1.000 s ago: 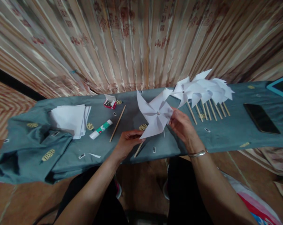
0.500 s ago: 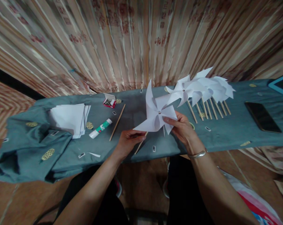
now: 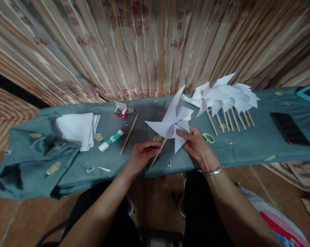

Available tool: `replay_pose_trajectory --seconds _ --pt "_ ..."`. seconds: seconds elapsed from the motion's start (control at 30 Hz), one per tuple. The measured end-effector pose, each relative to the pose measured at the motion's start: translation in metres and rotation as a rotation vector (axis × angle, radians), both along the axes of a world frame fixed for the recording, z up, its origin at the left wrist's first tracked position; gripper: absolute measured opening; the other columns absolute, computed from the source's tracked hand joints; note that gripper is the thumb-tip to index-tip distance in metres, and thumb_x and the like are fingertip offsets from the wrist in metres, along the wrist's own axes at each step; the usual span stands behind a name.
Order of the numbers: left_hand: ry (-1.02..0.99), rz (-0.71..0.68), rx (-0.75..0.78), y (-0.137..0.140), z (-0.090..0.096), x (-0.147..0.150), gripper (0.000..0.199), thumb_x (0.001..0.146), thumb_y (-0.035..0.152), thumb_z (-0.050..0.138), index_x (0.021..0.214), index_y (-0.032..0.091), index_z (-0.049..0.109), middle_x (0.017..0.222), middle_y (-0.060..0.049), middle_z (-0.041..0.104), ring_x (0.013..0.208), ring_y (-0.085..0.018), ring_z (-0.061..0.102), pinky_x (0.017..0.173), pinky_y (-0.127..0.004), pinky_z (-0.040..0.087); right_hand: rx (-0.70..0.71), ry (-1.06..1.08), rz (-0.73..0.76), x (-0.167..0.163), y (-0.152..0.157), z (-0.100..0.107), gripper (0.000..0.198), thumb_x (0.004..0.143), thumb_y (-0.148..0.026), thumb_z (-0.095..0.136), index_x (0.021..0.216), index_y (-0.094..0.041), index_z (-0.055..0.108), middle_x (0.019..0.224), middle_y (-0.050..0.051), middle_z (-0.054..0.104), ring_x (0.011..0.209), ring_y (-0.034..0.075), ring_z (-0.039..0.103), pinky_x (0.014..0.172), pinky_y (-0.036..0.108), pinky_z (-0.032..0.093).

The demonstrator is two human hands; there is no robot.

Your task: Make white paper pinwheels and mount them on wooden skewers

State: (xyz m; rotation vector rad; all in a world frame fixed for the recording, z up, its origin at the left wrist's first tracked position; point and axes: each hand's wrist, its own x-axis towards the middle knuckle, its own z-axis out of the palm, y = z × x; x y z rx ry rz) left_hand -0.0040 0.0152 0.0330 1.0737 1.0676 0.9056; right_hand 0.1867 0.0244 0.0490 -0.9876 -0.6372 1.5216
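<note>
A white paper pinwheel (image 3: 167,125) with a shiny pin at its centre is held above the table in front of me. My left hand (image 3: 144,154) pinches its wooden stick (image 3: 157,158) between thumb and fingers. At the pinwheel's right side, my right hand (image 3: 196,144) has its thumb on a paper blade near the centre, its fingers behind the paper. Beyond my right hand lies a row of overlapping white pinwheels (image 3: 225,96), their sticks pointing toward me. A loose wooden stick (image 3: 129,133) lies left of the held pinwheel.
A glue stick (image 3: 111,140), a small red box of pins (image 3: 120,111) and a stack of white paper (image 3: 75,130) are on the left. Rightward lie a green tape ring (image 3: 208,138), a dark phone (image 3: 289,128) and a blue-edged device (image 3: 309,94). A patterned curtain (image 3: 144,51) hangs behind the table.
The held pinwheel's blades have turned about its centre, and my right thumb has shifted slightly on the paper. The green tape ring now shows more fully. My left hand still holds the stick.
</note>
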Motion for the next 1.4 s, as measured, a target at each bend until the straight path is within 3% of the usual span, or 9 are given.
replay_pose_trajectory --seconds 0.37,0.47,0.57,0.7,0.83,0.9,0.97,1.17,1.4 --pt "-0.001 0.011 0.017 0.000 -0.001 0.000 0.017 0.060 0.024 0.081 0.077 0.020 0.080 0.075 -0.001 0.074 0.072 -0.016 0.065 0.074 -0.028 0.051 0.011 -0.011 0.009 -0.006 -0.002 -0.002 0.036 0.053 -0.033 0.093 0.083 -0.022 0.076 0.077 -0.002 0.077 0.067 0.015 0.069 0.066 0.027 0.059" --pt "-0.025 0.042 0.008 0.001 -0.002 -0.002 0.017 0.059 0.023 0.082 0.076 0.021 0.080 0.075 -0.001 0.074 0.072 -0.015 0.064 0.073 -0.027 0.050 0.022 -0.042 0.032 -0.001 -0.003 -0.004 0.042 0.053 -0.043 0.093 0.087 -0.023 0.076 0.082 0.000 0.078 0.069 0.015 0.070 0.065 0.026 0.058" --pt "-0.047 0.057 0.000 0.003 -0.004 -0.005 0.020 0.059 0.024 0.083 0.078 0.021 0.080 0.077 -0.001 0.075 0.072 -0.015 0.064 0.072 -0.026 0.049 0.023 -0.168 0.011 0.011 -0.005 -0.006 0.045 0.056 -0.057 0.087 0.081 -0.022 0.077 0.072 0.001 0.076 0.061 0.014 0.067 0.057 0.023 0.055" --pt "-0.082 0.056 -0.019 0.004 -0.004 -0.008 0.022 0.058 0.024 0.084 0.080 0.020 0.080 0.079 -0.002 0.075 0.073 -0.014 0.064 0.073 -0.025 0.049 0.098 -0.424 -0.247 0.029 -0.006 -0.006 0.042 0.072 -0.063 0.075 0.068 -0.020 0.076 0.062 0.001 0.071 0.053 0.010 0.059 0.050 0.022 0.048" --pt "-0.065 0.017 -0.047 0.003 -0.003 -0.007 0.025 0.055 0.027 0.086 0.078 0.019 0.080 0.077 -0.003 0.075 0.072 -0.015 0.064 0.073 -0.027 0.050 0.213 -0.525 -0.509 0.041 -0.002 -0.004 0.024 0.072 -0.049 0.081 0.080 -0.027 0.077 0.077 -0.003 0.075 0.072 0.010 0.065 0.069 0.021 0.052" --pt "-0.058 -0.007 -0.063 0.003 -0.002 -0.005 0.025 0.054 0.028 0.087 0.076 0.019 0.080 0.075 -0.003 0.075 0.071 -0.016 0.064 0.073 -0.028 0.050 0.245 -0.520 -0.495 0.043 0.000 -0.003 0.024 0.070 -0.044 0.084 0.088 -0.030 0.077 0.089 -0.004 0.077 0.084 0.011 0.066 0.080 0.022 0.052" --pt "-0.057 -0.025 -0.080 0.002 -0.002 -0.004 0.024 0.054 0.028 0.086 0.075 0.019 0.080 0.074 -0.002 0.075 0.071 -0.015 0.064 0.074 -0.028 0.050 0.243 -0.512 -0.427 0.041 0.002 -0.004 0.025 0.071 -0.043 0.083 0.092 -0.030 0.077 0.092 -0.003 0.077 0.083 0.012 0.067 0.081 0.025 0.053" --pt "-0.112 -0.033 -0.137 0.003 -0.005 -0.003 0.026 0.052 0.028 0.087 0.075 0.020 0.080 0.075 -0.001 0.075 0.070 -0.014 0.063 0.075 -0.027 0.049 0.237 -0.454 -0.357 0.036 0.004 -0.006 0.026 0.065 -0.040 0.085 0.087 -0.027 0.078 0.075 -0.002 0.077 0.069 0.013 0.066 0.074 0.029 0.055" --pt "-0.143 -0.026 -0.161 0.002 -0.006 -0.002 0.026 0.051 0.026 0.088 0.075 0.021 0.081 0.073 -0.001 0.075 0.068 -0.013 0.062 0.071 -0.024 0.048 0.218 -0.450 -0.341 0.036 0.001 -0.008 0.022 0.065 -0.040 0.084 0.082 -0.026 0.079 0.070 -0.002 0.075 0.063 0.013 0.065 0.068 0.028 0.053"
